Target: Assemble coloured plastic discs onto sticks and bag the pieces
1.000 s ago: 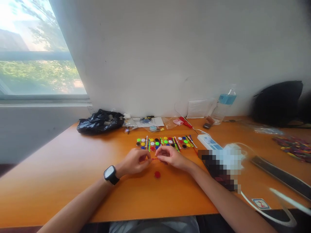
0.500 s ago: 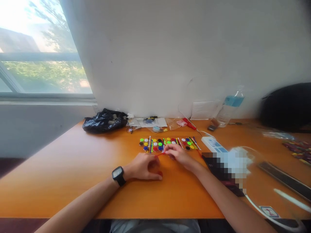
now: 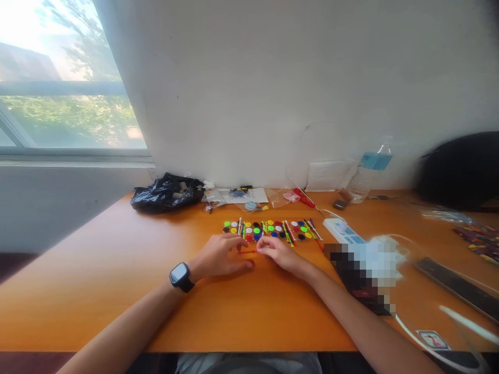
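One wooden table (image 3: 97,291) against pale wall (image 3: 249,98), left hand (image 3: 220,256) wide, right hand (image 3: 281,254) narrow around red stick (image 3: 247,252)

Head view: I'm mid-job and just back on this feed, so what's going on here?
A person's right hand pinches one end of a thin red stick above the table. The left hand is open around the other end, thumb and fingers apart; whether it touches the stick is unclear. A red disc shows partly behind the left thumb. Just beyond the hands lie coloured discs and coloured sticks.
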A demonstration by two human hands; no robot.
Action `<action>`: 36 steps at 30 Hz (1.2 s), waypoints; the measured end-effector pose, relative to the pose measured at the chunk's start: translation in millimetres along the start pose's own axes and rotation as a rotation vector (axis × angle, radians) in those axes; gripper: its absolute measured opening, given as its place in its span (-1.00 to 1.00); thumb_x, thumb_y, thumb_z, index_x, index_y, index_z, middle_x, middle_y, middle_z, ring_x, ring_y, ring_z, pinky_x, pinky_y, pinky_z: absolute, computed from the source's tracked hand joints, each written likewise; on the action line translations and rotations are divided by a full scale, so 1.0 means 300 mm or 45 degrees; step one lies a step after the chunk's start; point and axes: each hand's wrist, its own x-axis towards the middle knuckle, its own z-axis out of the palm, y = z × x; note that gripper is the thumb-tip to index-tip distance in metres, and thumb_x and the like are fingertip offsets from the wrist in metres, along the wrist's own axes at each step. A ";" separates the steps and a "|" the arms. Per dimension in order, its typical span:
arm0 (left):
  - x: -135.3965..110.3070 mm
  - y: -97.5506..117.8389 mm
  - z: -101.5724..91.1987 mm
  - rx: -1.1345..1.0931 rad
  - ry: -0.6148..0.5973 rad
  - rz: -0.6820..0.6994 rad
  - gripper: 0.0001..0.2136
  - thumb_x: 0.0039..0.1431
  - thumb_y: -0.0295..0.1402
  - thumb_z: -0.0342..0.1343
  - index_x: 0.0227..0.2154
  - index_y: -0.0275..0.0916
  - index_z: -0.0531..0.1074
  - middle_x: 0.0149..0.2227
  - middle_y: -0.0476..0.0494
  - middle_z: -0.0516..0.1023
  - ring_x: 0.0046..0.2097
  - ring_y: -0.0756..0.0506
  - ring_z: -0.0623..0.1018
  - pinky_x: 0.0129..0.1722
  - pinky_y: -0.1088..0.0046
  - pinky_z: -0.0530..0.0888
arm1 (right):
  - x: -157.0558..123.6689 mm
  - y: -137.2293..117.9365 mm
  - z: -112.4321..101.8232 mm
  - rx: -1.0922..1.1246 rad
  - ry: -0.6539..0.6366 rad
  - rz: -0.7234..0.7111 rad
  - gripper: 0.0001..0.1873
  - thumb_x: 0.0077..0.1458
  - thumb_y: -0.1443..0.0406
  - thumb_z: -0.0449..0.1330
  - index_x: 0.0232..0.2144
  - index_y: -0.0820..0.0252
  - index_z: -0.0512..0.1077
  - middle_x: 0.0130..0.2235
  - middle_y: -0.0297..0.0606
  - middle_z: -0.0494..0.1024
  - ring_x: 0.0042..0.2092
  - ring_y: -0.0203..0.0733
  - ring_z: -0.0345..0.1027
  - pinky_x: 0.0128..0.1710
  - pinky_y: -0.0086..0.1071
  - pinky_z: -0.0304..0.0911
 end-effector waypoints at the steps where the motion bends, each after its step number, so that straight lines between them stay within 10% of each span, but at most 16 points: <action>1: 0.000 -0.001 0.001 -0.030 0.011 0.022 -0.62 0.12 0.04 0.35 -0.14 -0.10 0.60 -0.25 -0.07 0.64 -0.28 -0.07 0.56 -0.26 0.43 0.38 | 0.002 0.005 0.002 0.000 -0.007 0.001 -0.79 0.05 0.15 0.25 -0.42 0.18 0.38 -0.38 -0.35 0.39 -0.30 -0.22 0.22 -0.25 -0.34 0.08; 36: -0.003 -0.005 0.041 -0.075 -0.102 0.072 -0.88 0.32 -0.28 0.20 -0.30 -0.16 0.58 -0.34 -0.08 0.64 -0.32 -0.05 0.55 -0.34 0.45 0.35 | 0.016 0.034 0.036 -0.174 -0.001 -0.079 -0.80 0.08 0.21 0.29 -0.48 0.21 0.45 -0.44 -0.31 0.51 -0.35 -0.21 0.33 -0.32 -0.36 0.19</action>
